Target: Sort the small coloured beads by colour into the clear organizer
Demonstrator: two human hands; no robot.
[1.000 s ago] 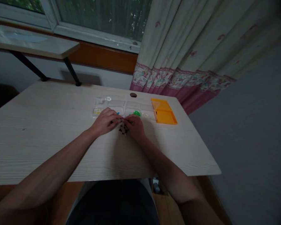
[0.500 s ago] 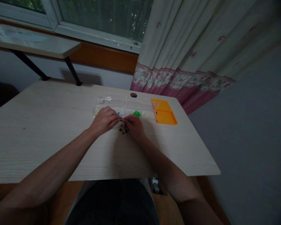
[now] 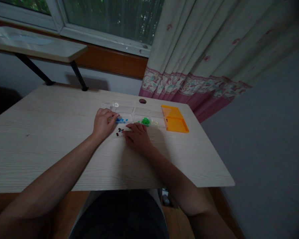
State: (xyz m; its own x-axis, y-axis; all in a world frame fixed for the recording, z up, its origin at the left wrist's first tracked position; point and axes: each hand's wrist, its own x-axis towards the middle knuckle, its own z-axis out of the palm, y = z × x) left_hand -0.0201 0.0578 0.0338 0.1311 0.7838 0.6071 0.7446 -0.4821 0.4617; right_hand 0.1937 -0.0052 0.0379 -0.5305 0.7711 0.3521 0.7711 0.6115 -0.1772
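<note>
A clear compartment box (image 3: 129,109) lies on the pale wooden table (image 3: 52,132), with small blue pieces (image 3: 121,120), green pieces (image 3: 146,121) and pale yellow ones in its cells. My left hand (image 3: 103,122) rests at the box's left end, fingers curled over a cell; what they hold is hidden. My right hand (image 3: 137,136) lies curled on the table just in front of the box, over a small scatter of dark pieces (image 3: 119,132).
An orange lid (image 3: 175,122) lies open at the right end of the box. A cable hole (image 3: 142,101) sits near the table's far edge. A side shelf on black legs stands at the back left, a curtain at the back right.
My left hand has moved back and left from the dark pieces to the box's left cells. My right hand has slid left over the pile, which is more spread out.
</note>
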